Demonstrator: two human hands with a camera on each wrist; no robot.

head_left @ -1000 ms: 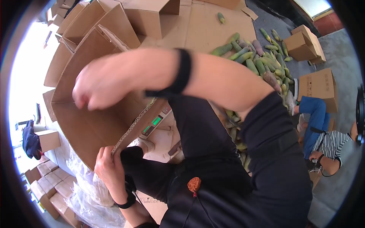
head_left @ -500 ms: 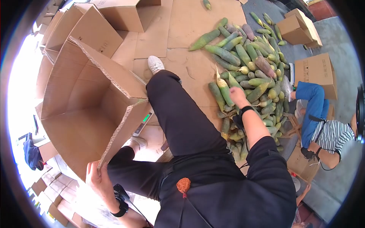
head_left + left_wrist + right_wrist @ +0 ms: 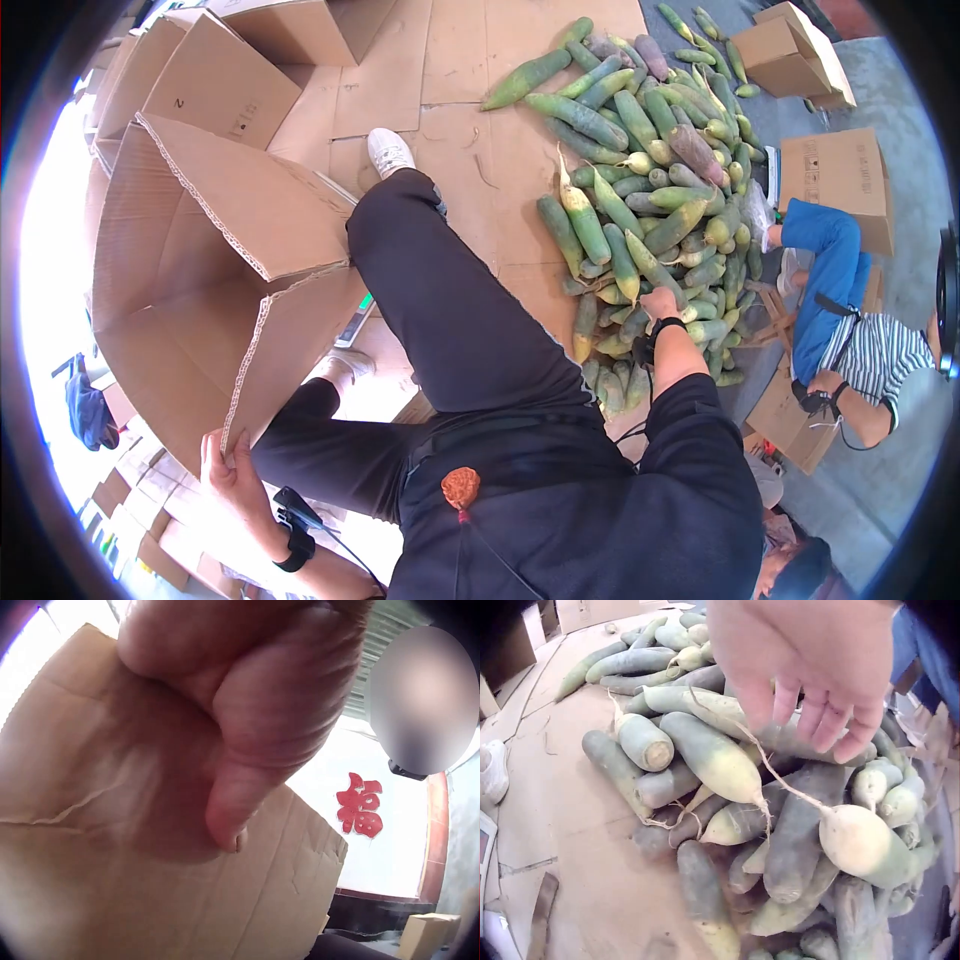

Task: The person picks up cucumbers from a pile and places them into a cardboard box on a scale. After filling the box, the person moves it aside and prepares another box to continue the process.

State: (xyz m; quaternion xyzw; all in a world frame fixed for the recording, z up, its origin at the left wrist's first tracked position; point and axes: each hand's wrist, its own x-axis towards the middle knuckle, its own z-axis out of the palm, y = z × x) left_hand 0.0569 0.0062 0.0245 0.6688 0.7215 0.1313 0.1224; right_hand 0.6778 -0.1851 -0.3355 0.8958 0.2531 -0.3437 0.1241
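My left hand (image 3: 232,480) pinches the near edge of an open cardboard box (image 3: 300,310) at the left. Up close, the left wrist view shows the thumb (image 3: 236,810) flat against the box wall (image 3: 150,900); the fingers' grip beyond it is hidden. Over the near side of a pile of green radishes, my right hand (image 3: 660,303) lies at the end of one radish (image 3: 652,262). From the right wrist, this hand (image 3: 802,660) shows loose, extended fingers overlapping a grey-green radish (image 3: 780,741). A pale radish (image 3: 855,840) with a long root lies nearer that camera.
A scale with a lit green display (image 3: 362,300) shows under the box. My shoe (image 3: 390,152) stands on flattened cardboard (image 3: 460,150). More cardboard boxes (image 3: 225,85) are at the far left and right. Another person (image 3: 830,260) sits to the right of the pile.
My right hand swung out of the box to the radish pile, then shifted nearer my body along it. The left hand keeps hold of the box edge.
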